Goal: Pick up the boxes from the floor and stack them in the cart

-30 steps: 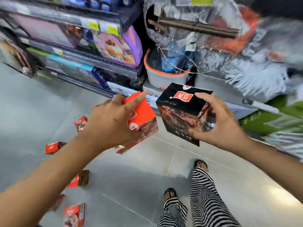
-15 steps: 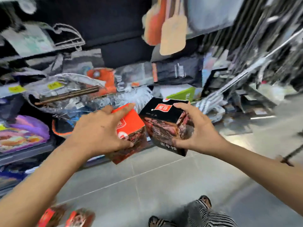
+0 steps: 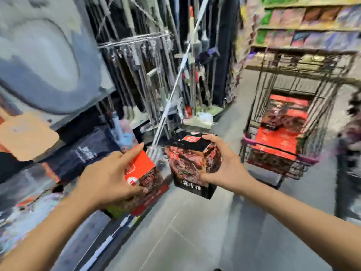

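Head view: cart [image 3: 246,138], unseen a second ago, now stands ahead right, already holding boxes. Left hand [image 3: 105,178] grips red box [image 3: 141,167], right hand [image 3: 227,169] grips black box [image 3: 192,163], both aloft; stacking judged imminent.

Bright, flat shop light comes from overhead. The grey floor [image 3: 195,241] under the grip carries a soft sheen and only pale shadows. The black box [image 3: 192,165] and the right hand [image 3: 224,167] holding it are the sharpest things, and the white lettering on the box reads cleanly. The left hand [image 3: 109,177] and its red box [image 3: 140,169] are slightly smeared. Away from the grip, motion blur takes over. The mop handles [image 3: 140,79] above streak, and the shelves [image 3: 302,36] up to the right melt into colour. The cart [image 3: 249,140] to the right breaks into blocky smears. Wide-angle bending stretches both forearms toward the lower corners.
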A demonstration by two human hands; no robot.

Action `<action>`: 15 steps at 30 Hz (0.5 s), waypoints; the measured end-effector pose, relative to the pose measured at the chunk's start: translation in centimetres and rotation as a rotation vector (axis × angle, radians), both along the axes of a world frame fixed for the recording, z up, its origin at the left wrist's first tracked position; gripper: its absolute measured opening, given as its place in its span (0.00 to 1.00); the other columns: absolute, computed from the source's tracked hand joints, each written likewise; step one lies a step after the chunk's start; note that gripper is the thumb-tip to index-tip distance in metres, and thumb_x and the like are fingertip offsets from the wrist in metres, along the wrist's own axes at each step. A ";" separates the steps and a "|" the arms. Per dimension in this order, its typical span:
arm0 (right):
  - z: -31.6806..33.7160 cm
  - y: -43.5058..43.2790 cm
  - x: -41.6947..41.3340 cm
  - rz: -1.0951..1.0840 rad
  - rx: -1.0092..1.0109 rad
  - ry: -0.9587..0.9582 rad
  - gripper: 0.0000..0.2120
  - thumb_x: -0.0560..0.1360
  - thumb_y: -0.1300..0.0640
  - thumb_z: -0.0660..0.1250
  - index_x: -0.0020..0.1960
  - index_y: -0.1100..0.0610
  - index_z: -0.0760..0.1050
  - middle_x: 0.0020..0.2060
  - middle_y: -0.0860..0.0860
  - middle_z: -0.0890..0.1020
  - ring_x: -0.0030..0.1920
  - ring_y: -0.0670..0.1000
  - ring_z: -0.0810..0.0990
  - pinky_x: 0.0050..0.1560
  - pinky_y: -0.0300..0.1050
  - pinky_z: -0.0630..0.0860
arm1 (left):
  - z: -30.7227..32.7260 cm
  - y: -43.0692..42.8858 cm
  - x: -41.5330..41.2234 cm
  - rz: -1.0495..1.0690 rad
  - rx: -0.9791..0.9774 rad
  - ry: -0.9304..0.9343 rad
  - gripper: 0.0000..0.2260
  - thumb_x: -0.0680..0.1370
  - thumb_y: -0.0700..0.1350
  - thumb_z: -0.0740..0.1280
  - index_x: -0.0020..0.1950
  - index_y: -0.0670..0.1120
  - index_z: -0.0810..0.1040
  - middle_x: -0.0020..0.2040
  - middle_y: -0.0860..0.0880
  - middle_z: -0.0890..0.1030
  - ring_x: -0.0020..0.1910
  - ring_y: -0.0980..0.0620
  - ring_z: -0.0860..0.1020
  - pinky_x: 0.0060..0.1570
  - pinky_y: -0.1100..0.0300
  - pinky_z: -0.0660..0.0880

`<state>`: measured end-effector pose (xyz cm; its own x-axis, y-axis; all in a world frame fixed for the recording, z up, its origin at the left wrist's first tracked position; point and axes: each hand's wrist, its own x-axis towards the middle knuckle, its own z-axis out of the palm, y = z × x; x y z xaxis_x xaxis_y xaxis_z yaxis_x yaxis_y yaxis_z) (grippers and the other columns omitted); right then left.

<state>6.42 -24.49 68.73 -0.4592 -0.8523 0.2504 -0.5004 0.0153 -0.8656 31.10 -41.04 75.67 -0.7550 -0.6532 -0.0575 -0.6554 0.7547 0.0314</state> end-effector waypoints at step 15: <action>-1.6 8.9 -18.7 -0.574 0.011 -0.034 0.39 0.58 0.59 0.77 0.66 0.44 0.66 0.59 0.46 0.78 0.60 0.49 0.77 0.64 0.52 0.72 | -2.7 -2.6 -28.7 -0.492 0.040 -0.001 0.48 0.59 0.74 0.63 0.73 0.70 0.43 0.48 0.59 0.69 0.48 0.55 0.73 0.35 0.59 0.64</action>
<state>-12.25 -15.61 67.09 -0.8568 -0.4663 0.2199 -0.3811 0.2854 -0.8794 2.37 -43.65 73.00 -0.9734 -0.2161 -0.0759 -0.2212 0.9730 0.0667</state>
